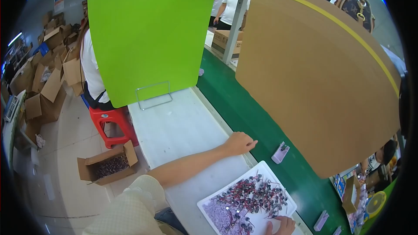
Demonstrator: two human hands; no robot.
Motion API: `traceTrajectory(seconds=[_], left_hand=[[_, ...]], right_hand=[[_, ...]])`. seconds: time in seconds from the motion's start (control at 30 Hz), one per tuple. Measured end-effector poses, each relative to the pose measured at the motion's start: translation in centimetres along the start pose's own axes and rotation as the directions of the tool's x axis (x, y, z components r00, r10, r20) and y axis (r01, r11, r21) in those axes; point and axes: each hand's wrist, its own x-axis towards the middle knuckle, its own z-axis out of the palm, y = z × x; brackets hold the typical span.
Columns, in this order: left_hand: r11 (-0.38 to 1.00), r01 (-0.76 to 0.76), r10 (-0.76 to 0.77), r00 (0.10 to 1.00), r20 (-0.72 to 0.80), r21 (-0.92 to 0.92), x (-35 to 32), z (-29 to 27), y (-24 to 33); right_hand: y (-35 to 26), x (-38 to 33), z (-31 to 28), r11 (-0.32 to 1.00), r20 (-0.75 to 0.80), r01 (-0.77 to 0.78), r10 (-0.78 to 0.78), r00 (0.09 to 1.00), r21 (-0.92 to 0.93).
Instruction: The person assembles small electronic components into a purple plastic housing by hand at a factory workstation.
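My left hand [239,143] is over the table's edge beside the green belt, its fingers curled; whatever they may hold is hidden. To its right, a small pale purple plastic piece with dark prongs [281,152] lies on the belt. My right hand [283,226] is at the near right of a white tray [286,196], partly cut off by the picture's lower edge. Its thumb and fingers are apart, with nothing visible between them. The tray holds many small dark parts with red wires [257,191] and a heap of pale purple pieces [220,213].
A green panel [152,35] stands on the white table [174,126] in a wire holder. A brown board [318,78] rises beyond the green belt [226,91]. An open carton of small parts [109,165] sits on the floor by a red stool [114,124] under a seated person.
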Motion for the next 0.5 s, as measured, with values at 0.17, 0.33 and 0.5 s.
traceTrajectory(seconds=[0.17, 0.33, 0.5], left_hand=[[1.000, 0.001, -0.003, 0.993, 0.115, 0.023, 0.1, -0.3, 0.0], [0.999, -0.022, 0.027, 0.993, 0.113, -0.047, 0.1, 0.3, -0.4], [0.998, -0.027, 0.034, 0.994, 0.109, -0.061, 0.0, 0.1, -0.4]], right_hand=[[0.8, 0.8, 2.4, 0.995, -0.074, -0.015, 0.008, 0.997, -0.095], [1.0, 0.4, 3.2, 0.997, -0.205, 0.031, -0.045, 0.978, -0.071], [1.5, -0.1, 3.4, 0.992, -0.207, -0.044, 0.019, 0.978, -0.115]])
